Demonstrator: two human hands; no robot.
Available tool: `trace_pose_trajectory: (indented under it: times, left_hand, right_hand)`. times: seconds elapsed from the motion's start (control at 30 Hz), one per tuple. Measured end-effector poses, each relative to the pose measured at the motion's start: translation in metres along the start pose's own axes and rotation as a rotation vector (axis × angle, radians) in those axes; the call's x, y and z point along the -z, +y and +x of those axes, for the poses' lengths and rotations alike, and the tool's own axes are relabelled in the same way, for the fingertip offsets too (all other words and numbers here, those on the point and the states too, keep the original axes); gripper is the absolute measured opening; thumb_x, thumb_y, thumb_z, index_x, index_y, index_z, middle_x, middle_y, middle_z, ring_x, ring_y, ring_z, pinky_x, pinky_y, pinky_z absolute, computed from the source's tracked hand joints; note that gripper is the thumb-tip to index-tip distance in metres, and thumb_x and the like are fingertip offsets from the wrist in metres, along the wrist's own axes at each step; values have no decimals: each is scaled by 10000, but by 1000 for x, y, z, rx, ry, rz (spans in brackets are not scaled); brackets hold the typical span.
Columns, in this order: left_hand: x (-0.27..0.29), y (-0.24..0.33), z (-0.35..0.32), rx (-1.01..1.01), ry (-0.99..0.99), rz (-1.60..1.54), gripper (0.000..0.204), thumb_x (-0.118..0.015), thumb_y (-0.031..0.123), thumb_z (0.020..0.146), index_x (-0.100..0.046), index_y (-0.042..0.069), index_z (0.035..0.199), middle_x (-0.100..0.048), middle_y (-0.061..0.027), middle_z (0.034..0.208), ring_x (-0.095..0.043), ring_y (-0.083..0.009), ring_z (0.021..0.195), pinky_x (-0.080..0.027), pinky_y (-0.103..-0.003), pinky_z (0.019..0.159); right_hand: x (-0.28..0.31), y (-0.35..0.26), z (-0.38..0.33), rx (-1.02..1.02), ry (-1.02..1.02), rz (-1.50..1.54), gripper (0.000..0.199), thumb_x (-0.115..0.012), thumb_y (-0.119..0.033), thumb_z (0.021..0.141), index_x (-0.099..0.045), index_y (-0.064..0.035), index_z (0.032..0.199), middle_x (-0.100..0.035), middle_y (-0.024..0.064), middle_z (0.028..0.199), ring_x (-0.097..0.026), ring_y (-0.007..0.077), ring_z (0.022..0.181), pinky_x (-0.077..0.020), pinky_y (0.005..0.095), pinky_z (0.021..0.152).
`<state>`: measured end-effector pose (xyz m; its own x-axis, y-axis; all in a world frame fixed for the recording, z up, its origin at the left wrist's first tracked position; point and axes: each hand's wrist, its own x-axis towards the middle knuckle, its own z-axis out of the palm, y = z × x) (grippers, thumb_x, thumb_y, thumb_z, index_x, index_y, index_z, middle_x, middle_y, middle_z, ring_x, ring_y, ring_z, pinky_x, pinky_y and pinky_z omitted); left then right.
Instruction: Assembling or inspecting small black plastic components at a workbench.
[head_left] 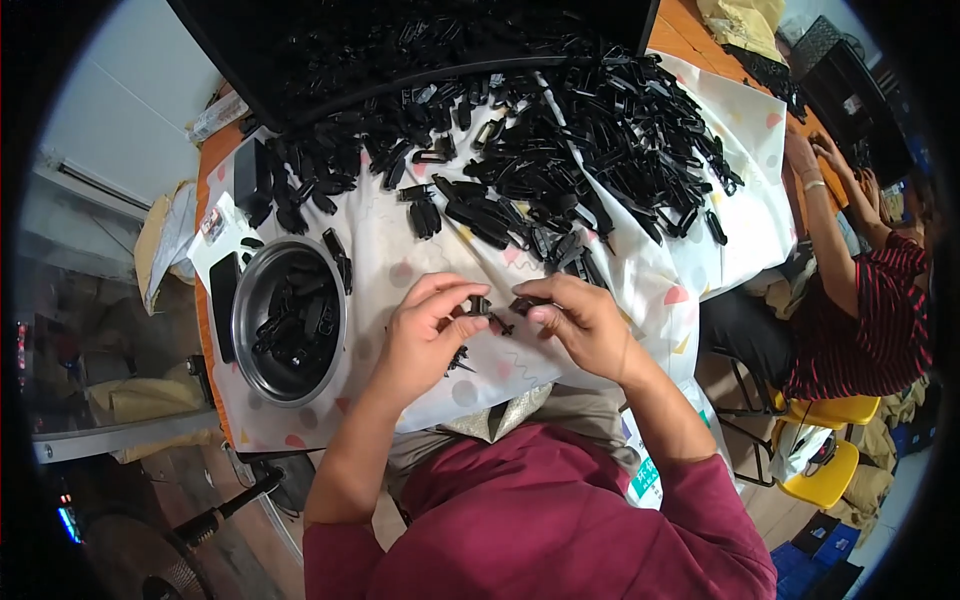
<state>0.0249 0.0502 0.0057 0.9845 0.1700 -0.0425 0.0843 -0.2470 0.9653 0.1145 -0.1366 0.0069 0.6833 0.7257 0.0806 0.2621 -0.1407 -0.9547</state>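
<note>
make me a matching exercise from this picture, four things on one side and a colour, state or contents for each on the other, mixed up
1. left hand
2. metal bowl
3. tablecloth
4. seats on the right

A. yellow
B. white with coloured spots
C. pinching a small dark piece
D. containing black parts

Pairs: 1-C, 2-D, 3-B, 4-A

A small black part is pinched at left; a similar dark piece at right, near it.
</note>
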Motion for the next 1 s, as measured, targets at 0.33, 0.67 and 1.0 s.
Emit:
trace_pose_trajectory:
  times: [0.33, 0.67, 1.0]
  left_hand:
    - [-6, 21, -7, -288, 81, 144, 307, -684, 3, 681, -602, 12, 977, -591, -73, 867, -591, -144, 731, -486, -246, 630]
    - [-37, -5, -11, -29, 118, -600, 292, -621, 66, 795, -550, -36, 1059, -611, -63, 950, -567, -105, 852, -463, -228, 771]
    - [-47, -15, -2, 150, 86, -829, 257, -592, 120, 824, -565, -27, 1033, -616, -66, 934, -552, -105, 859, -417, -224, 802]
  right_hand:
    - [3, -18, 1, -347, -24, 597, 83, -612, -82, 806, -610, 1, 811, -577, -17, 698, -490, 27, 661, -399, 170, 577]
    - [-34, -7, -2, -187, 205, 536, 117, -622, -87, 798, -578, 3, 859, -525, 0, 723, -413, 31, 508, -277, 177, 403]
    - [-36, 2, -19, -245, 304, 169, 230, -629, -30, 782, -542, 47, 980, -608, 69, 847, -555, 71, 684, -457, 193, 580]
